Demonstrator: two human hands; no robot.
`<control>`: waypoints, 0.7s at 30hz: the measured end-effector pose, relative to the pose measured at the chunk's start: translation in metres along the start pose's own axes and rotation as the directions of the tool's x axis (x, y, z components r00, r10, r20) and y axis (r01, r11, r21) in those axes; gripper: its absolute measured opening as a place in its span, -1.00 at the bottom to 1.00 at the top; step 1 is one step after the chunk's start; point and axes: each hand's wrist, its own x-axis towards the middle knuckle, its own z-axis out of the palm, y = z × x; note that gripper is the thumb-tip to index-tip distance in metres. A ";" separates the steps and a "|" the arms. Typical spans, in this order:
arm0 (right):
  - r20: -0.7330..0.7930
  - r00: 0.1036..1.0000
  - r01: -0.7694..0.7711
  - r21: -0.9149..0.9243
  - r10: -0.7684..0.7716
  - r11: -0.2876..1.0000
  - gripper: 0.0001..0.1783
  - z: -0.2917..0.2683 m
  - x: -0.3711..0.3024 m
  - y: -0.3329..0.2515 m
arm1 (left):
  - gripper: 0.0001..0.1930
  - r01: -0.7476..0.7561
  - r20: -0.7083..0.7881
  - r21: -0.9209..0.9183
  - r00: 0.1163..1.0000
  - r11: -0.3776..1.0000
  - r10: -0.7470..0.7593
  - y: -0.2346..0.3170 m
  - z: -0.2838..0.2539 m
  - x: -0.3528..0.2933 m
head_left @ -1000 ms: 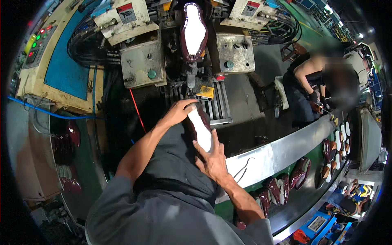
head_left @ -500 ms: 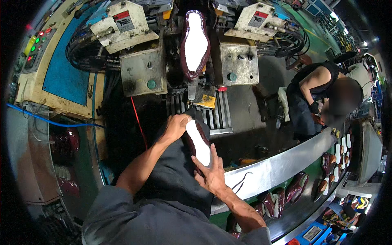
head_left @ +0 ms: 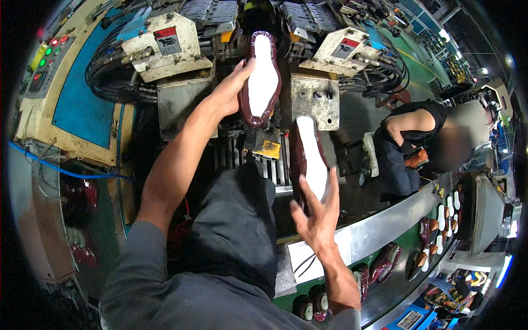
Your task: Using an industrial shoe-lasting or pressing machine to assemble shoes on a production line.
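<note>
A dark red shoe upper with a white insole (head_left: 262, 77) sits sole-up at the machine's centre, slightly tilted. My left hand (head_left: 234, 91) grips its left side, the fingers partly hidden behind it. To the right, a second dark red shoe upper with a white insole (head_left: 312, 157) hangs sole-up below the machine's right-hand box, slightly blurred. My right hand (head_left: 322, 220) holds its lower end, with the thumb and fingers spread around it.
The machine's metal boxes (head_left: 313, 96) and black hoses (head_left: 107, 74) flank the centre. A control panel (head_left: 49, 63) stands left. At right, a metal ledge (head_left: 379, 220) borders a conveyor (head_left: 404, 280) carrying several shoes. A co-worker (head_left: 412, 132) sits beyond, holding something orange-brown.
My left hand has left the lower shoe and now grips the one at the machine, which has shifted nearer and tilted. My right hand has carried the other shoe up and right.
</note>
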 end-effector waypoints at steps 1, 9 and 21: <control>-0.020 0.999 0.043 0.001 -0.043 0.999 -0.28 0.000 0.024 -0.004 | -0.24 0.023 -0.037 0.009 0.999 1.000 -0.022 0.007 0.010 0.007; -0.160 0.962 0.227 0.026 -0.220 0.973 -0.27 0.051 0.183 -0.041 | -0.09 -0.066 0.418 -0.120 0.902 0.991 0.110 0.017 -0.102 -0.107; -0.127 0.971 0.194 -0.079 -0.203 0.978 -0.23 0.130 0.226 -0.045 | 0.00 0.194 0.020 -0.490 0.977 0.850 -0.211 -0.055 -0.149 -0.284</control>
